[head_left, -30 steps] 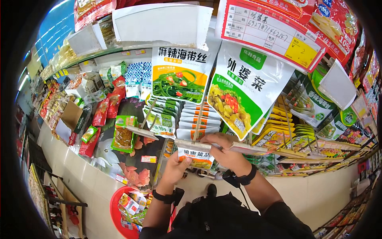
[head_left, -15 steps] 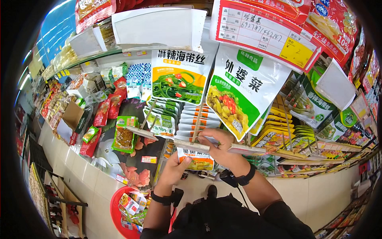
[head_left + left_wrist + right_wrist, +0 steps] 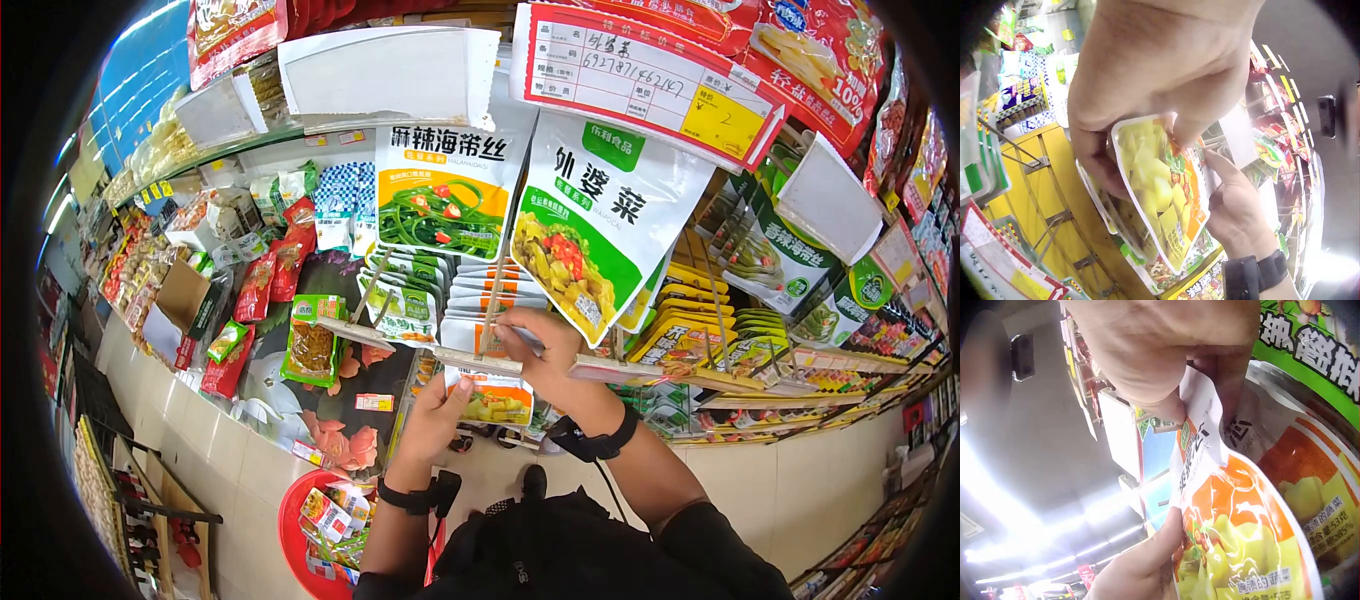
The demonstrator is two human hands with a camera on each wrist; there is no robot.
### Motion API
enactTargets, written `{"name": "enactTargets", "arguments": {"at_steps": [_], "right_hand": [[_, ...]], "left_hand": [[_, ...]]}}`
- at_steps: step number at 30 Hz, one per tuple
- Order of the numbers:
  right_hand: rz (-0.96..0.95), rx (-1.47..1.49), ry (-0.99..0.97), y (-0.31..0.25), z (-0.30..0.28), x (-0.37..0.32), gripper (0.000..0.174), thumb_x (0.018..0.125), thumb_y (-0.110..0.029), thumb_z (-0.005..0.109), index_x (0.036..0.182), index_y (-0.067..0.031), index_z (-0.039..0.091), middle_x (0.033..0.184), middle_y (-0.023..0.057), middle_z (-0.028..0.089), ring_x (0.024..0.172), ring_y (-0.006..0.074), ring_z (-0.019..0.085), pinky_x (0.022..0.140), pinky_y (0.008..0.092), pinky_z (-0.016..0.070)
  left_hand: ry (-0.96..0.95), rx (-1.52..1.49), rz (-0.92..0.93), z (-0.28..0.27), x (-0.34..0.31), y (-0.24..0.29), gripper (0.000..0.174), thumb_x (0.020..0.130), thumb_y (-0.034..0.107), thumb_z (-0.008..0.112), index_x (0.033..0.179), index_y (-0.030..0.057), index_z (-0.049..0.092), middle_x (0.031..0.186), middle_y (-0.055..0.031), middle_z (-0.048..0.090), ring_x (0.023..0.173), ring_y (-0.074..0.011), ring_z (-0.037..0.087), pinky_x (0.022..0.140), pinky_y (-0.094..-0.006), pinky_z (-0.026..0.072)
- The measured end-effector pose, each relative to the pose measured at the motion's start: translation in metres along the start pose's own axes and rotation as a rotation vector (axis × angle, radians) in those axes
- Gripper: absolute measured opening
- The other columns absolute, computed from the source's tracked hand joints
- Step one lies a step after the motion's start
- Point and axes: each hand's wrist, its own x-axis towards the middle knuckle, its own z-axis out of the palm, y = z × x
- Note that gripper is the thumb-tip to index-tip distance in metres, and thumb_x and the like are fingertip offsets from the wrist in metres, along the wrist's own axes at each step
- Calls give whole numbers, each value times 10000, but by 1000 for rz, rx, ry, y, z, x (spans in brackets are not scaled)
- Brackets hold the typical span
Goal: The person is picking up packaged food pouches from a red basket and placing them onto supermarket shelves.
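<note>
A small snack packet [image 3: 497, 400] of pickled vegetables, orange and white with yellow pieces, hangs at the front of a hook row. My left hand [image 3: 435, 412] grips its left side, thumb on the front. Near its top, my right hand [image 3: 548, 358] pinches the white upper part, clearest in the right wrist view, where the packet [image 3: 1241, 531] bends under the fingers. The price rail [image 3: 465, 358] hides the packet's top edge in the head view. Behind it hang similar orange-and-white packets [image 3: 490, 290]. In the left wrist view another packet [image 3: 1110, 209] lies right behind the gripped one.
Large packets, one of kelp strips [image 3: 440, 195] and one green and white [image 3: 590, 235], hang above my hands. Yellow packets [image 3: 690, 315] fill hooks to the right. A red basket [image 3: 290, 515] with packets stands on the floor below left. Goods lie on a flowered counter [image 3: 345, 430].
My right hand has shifted slightly up and left with the packet's top. The packet's printed name, readable earlier, is now mostly hidden behind the rail. The left hand keeps its grip.
</note>
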Motion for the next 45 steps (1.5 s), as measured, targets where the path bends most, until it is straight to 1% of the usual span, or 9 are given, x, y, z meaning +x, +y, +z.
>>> {"name": "enactTargets", "arguments": {"at_steps": [5, 8, 14, 17, 20, 26, 34, 42, 45], "right_hand": [[-120, -147, 99, 2, 3, 9, 126, 839, -35, 734, 952, -27, 677, 865, 100, 710, 760, 224, 683, 688, 318, 522], [-58, -215, 32, 0, -3, 5, 158, 837, -35, 733, 985, -30, 678, 917, 117, 709, 815, 221, 687, 719, 324, 525], [-119, -201, -12, -6, -16, -20, 443, 860, -5, 679, 1281, -64, 553, 1073, 140, 670, 903, 210, 663, 792, 317, 520], [92, -108, -106, -7, -25, -42, 509, 885, 1, 644, 1362, -51, 476, 1042, 108, 658, 867, 166, 642, 773, 294, 518], [278, 157, -59, 5, -28, -68, 459, 887, -57, 670, 1317, -12, 512, 944, 127, 650, 799, 152, 647, 723, 288, 528], [366, 19, -54, 30, -41, -131, 449, 890, -42, 661, 1314, 4, 522, 852, 84, 664, 757, 126, 640, 718, 277, 533], [479, 41, -264, 65, -51, -177, 437, 922, -75, 643, 1335, -4, 519, 957, 54, 655, 774, 100, 604, 711, 244, 497], [577, -27, -425, 39, -40, -173, 401, 934, -72, 610, 1320, -3, 526, 959, 53, 651, 829, 111, 607, 743, 255, 484], [599, -52, -485, 33, -34, -176, 391, 935, -71, 608, 1312, -2, 532, 974, 61, 658, 847, 112, 609, 764, 262, 489]], "left_hand": [[20, 204, -7, -13, 13, -4, 260, 1022, 250, 551, 981, 8, 638, 872, 61, 577, 793, -39, 459, 732, -223, 406], [28, 144, 91, -9, 15, -3, 332, 1021, 294, 549, 1056, -15, 665, 830, 21, 609, 756, -50, 483, 676, -249, 431], [59, 269, -43, -17, 3, -26, 321, 1015, 265, 556, 1013, -36, 667, 820, -32, 672, 743, -74, 564, 672, -258, 474], [34, 296, -22, -26, -6, -56, 280, 1006, 230, 564, 970, -31, 658, 838, -61, 705, 745, -98, 630, 660, -258, 493], [127, 195, -121, -35, -32, -81, 218, 993, 184, 568, 941, -11, 650, 871, -80, 722, 767, -125, 675, 650, -260, 506], [306, 164, -384, -83, -98, -151, 206, 979, 196, 562, 955, 14, 656, 855, -66, 716, 729, -134, 678, 631, -264, 513], [362, 455, -478, -170, -185, -276, 268, 892, 193, 566, 991, -28, 679, 850, -118, 707, 743, -206, 690, 704, -338, 557], [566, 340, -786, -170, -249, -291, 295, 846, 230, 585, 955, -18, 703, 808, -140, 705, 750, -226, 691, 703, -359, 540], [688, 313, -902, -197, -292, -335, 290, 820, 193, 566, 964, -16, 706, 809, -152, 705, 751, -232, 693, 699, -359, 539]]}}
